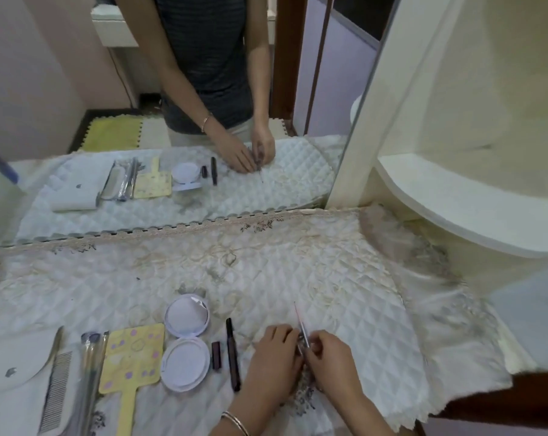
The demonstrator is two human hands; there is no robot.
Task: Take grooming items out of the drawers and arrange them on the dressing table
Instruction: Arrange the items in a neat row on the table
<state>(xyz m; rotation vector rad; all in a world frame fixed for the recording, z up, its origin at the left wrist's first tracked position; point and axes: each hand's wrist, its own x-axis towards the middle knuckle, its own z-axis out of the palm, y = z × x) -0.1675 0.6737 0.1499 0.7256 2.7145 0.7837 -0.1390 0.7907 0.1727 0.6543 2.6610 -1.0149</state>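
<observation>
Home bedroom, mirror (172, 89), quilted dressing table (298, 272)

comb (56, 393) leftmost, hand mirror (132, 360) beside, compact (186, 343) right, pencil (232, 354) rightmost

Quilted cloth cover (345, 309) over tabletop, soft satin sheen, stained in spots; lace trim (203, 228) at far edge, rougher. Mirror (62, 73) glass, glossy. Compact (186, 363) white plastic, smooth, slight gloss. Yellow paddle (134, 357) flat, matt, prob. plastic. Comb (57, 391) grey, fine teeth, metal or plastic, can't tell. Brushes (90, 366) in clear glossy plastic sleeve. Black pen (232, 354) & small dark tube (215, 355) smooth, semi-gloss, plastic-looking. Thin tool (302, 333) shiny, metal-looking. Bangle (235, 423) polished metal. Shelf unit (455, 209) smooth cream paint, matt. Dark wood (533, 394) bottom rt, low sheen.
</observation>
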